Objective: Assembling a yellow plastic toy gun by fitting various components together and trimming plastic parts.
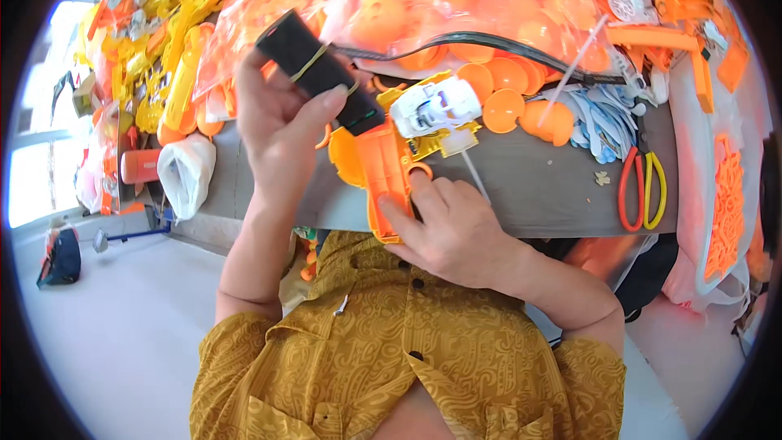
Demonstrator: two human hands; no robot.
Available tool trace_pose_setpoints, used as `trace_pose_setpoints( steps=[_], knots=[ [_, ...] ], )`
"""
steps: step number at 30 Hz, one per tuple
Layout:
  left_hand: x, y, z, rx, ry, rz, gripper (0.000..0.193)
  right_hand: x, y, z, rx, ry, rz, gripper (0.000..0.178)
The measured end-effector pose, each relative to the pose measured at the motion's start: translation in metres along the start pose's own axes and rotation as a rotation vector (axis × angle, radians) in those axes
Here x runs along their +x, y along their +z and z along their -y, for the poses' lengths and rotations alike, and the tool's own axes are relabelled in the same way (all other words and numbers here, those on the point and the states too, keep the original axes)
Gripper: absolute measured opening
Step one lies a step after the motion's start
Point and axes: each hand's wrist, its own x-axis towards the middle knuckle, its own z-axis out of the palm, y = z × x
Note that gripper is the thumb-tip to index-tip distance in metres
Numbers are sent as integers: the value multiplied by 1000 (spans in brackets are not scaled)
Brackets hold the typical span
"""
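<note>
My left hand [277, 126] grips a black rectangular block [303, 55] with a tan rubber band round it, tilted above the table's near edge. The block's lower end is over an orange plastic shell [381, 165], hollow side up. My right hand [460, 232] has its fingers closed on the shell's near end, by a small ring-shaped part. Just beyond the shell lies a white moulded plastic part [437, 106], resting on a yellow plastic piece [423, 145]. A black cable [489, 37] runs right from beside the block; whether it joins the block I cannot tell.
Orange round caps [503, 110] lie beyond my right hand, beside pale blue strips [604, 118]. Scissors [642, 187] with red and yellow handles lie at the right. A clear bag [383, 20] of orange parts fills the back; yellow parts [183, 24] are heaped left.
</note>
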Motion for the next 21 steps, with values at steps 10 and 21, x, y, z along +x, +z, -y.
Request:
trace_pose_setpoints(
  steps=[10,21],
  knots=[
    [-7,-24,-3,-102,-36,-95,45,-2,13,13,-43,7,-97,32],
    [-53,-103,-31,769,-457,-156,40,-3,20,19,5,106,-177,37]
  ],
)
